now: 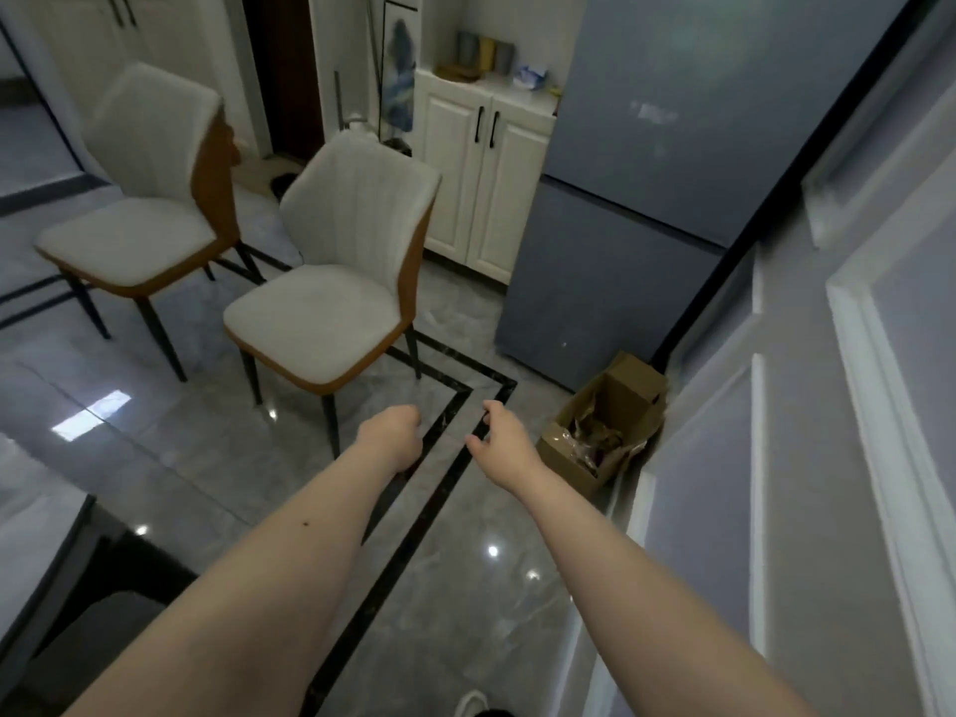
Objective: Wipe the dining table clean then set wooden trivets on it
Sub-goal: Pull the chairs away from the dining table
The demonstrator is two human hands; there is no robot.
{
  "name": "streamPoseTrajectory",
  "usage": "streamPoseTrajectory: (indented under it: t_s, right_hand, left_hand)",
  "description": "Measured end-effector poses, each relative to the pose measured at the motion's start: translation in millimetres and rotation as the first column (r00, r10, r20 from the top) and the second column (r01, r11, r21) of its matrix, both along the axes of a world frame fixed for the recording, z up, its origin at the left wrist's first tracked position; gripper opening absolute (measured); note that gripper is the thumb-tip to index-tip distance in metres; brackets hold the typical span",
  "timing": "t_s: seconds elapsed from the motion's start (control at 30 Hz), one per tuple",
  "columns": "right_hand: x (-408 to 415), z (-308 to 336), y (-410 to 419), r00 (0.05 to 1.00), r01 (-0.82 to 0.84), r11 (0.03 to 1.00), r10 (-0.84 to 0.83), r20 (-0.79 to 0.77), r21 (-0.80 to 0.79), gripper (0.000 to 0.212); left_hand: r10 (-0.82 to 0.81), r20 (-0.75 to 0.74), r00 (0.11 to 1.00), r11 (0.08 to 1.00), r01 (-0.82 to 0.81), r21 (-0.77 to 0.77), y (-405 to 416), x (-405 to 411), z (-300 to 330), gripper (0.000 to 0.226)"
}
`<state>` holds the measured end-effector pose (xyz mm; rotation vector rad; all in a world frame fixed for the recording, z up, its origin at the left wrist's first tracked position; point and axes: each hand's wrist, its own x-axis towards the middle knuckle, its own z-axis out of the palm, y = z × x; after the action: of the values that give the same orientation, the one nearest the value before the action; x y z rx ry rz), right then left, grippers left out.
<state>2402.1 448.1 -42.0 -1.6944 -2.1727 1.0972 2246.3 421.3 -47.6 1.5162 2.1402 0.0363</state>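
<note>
Both forearms reach forward over a glossy grey tiled floor (170, 447) crossed by black inlay lines. The left hand (392, 436) is curled into a loose fist holding nothing; the right hand (501, 438) has relaxed, slightly bent fingers, also holding nothing. Beyond them stand two white-cushioned chairs, the nearer chair (331, 282) and the farther chair (145, 199). A blue-grey refrigerator (646, 199) stands at right, beside a white cabinet (483, 183). An open cardboard box (605, 421) sits on the floor near the wall. A desk edge (36, 535) shows at lower left.

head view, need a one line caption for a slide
Both empty hands, left and right, reach out over the tiled floor near two chairs, a fridge and a cardboard box.
</note>
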Motion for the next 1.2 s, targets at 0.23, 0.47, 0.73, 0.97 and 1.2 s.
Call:
streamPoseTrajectory:
  t_s: [0.23,0.47,0.73,0.97,1.2]
  right_hand:
    - [4,24,154,0.997,-0.058,0.996,0.054,0.061,0.073,0.061]
    - [-44,15,285,0.99,-0.127,0.989,0.121,0.074,0.076,0.062]
    - [-127,31,446,0.983,-0.177,0.981,0.173,0.065,0.074,0.06]
    - [-170,36,566,0.988,-0.151,0.986,0.149,0.03,0.072,0.06]
    - [-224,19,704,0.97,-0.242,0.969,0.243,-0.002,0.045,0.059]
  left_hand:
    - [-0.016,-0.009,1.0,0.998,0.017,0.063,132,-3,21,0.036]
    - [0.053,-0.027,0.998,0.993,-0.05,0.106,259,-52,11,0.029]
    - [0.183,0.08,0.98,0.967,-0.195,0.165,428,-145,20,0.033]
    - [0.168,0.11,0.98,0.97,-0.185,0.16,554,-184,24,0.039]
    - [0.263,0.056,0.963,0.942,-0.269,0.2,675,-230,11,0.038]
